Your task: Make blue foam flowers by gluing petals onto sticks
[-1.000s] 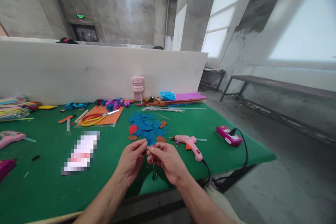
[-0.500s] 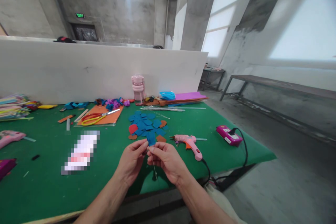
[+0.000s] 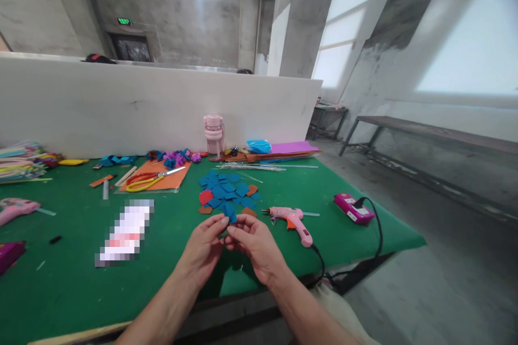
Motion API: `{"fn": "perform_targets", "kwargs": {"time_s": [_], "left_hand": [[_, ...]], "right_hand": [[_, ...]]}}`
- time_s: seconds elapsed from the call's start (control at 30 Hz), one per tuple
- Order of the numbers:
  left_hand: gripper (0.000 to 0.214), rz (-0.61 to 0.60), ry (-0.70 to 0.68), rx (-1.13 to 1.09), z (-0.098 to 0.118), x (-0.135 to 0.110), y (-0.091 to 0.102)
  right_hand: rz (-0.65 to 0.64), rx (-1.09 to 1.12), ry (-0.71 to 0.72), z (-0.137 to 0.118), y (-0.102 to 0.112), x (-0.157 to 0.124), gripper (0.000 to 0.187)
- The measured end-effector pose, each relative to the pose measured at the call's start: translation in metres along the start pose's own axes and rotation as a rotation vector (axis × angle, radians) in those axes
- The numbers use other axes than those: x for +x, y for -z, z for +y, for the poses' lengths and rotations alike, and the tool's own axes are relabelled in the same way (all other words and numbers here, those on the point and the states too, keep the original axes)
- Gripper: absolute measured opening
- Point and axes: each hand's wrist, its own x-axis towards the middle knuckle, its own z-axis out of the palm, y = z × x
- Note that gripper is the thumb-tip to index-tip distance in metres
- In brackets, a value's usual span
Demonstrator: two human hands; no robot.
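Observation:
A blue felt piece (image 3: 229, 212) is pinched between the fingertips of both my hands at the front of the green table. My left hand (image 3: 203, 248) grips its left side, thumb and forefinger pressed together. Closed on the lower right side is my right hand (image 3: 258, 247); its other fingers curl under. Just beyond them lies a loose pile of cut blue felt pieces (image 3: 219, 192), with a red piece (image 3: 206, 197) and several brown ones among them. A pink glue gun (image 3: 297, 220) rests to the right of my right hand.
A purple power box (image 3: 353, 209) with a black cable sits at the right edge. Scissors (image 3: 154, 178) lie on an orange sheet (image 3: 172, 180). Thin wires (image 3: 251, 166) and a pink bottle (image 3: 214, 135) stand farther back, before a white partition (image 3: 162, 102). Another glue gun (image 3: 18, 208) is far left.
The blue felt piece has tilted to the left and my fingers have shifted around it. A thin wire hanging below my hands before is now hardly visible.

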Motion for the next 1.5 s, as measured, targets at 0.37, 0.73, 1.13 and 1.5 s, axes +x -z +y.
{"fn": "perform_targets", "kwargs": {"time_s": [0.37, 0.73, 1.13, 1.5], "left_hand": [[0.018, 0.023, -0.059, -0.008, 0.000, -0.007, -0.008], [0.018, -0.008, -0.051, 0.040, -0.003, -0.003, -0.005], [0.017, -0.058, 0.013, 0.026, -0.002, -0.004, -0.008], [0.013, -0.073, 0.044, 0.064, 0.010, -0.002, 0.004]], "right_hand": [[0.111, -0.014, 0.051, 0.003, -0.006, 0.002, 0.025], [0.160, 0.036, 0.059, 0.003, -0.004, 0.003, 0.021], [0.098, 0.153, -0.011, 0.004, -0.005, 0.000, 0.024], [0.003, -0.040, -0.020, 0.008, -0.001, 0.000, 0.025]]}}
